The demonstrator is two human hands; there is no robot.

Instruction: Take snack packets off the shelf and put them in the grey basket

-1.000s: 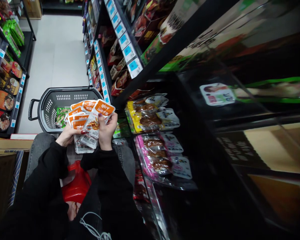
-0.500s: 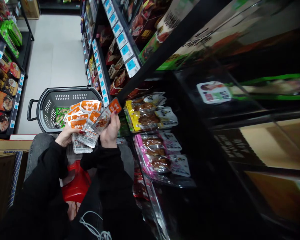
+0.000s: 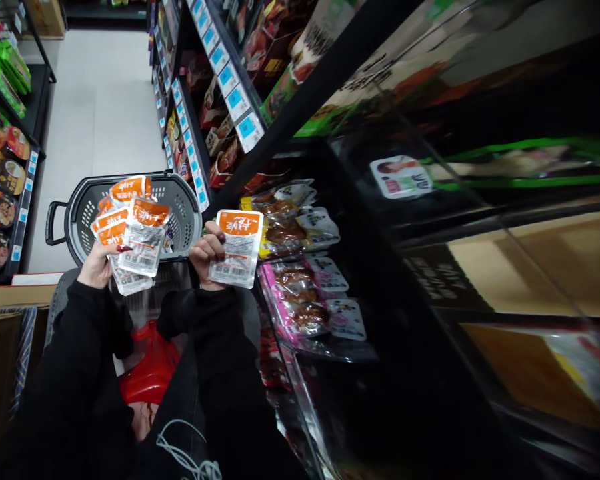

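Note:
My left hand [image 3: 96,264] is closed on a fanned bunch of orange-and-silver snack packets [image 3: 145,241], several of them overlapping above the shopping basket. In my right hand [image 3: 207,253] is one snack packet [image 3: 241,233] of the same kind, its printed side with a barcode turned up toward me. Fingers curl over that packet's left edge. Behind the bunch is a grey shopping basket [image 3: 180,190] with slotted walls; the packets cover much of its inside. Just right of my right hand, yellow-edged packs of brown food [image 3: 285,230] lie on the low shelf.
Pink-edged packs [image 3: 300,297] lie nearer on the same shelf. A dark shelf post [image 3: 300,113] slants across at the right. Price tags [image 3: 236,100] line the shelf edges. Cardboard boxes [image 3: 0,347] stand at the left, and a red object [image 3: 150,363] is below my arms.
My hands have moved apart. The right one has drawn a packet away to the right and turned its printed side up, while the left has shifted left with the bunch.

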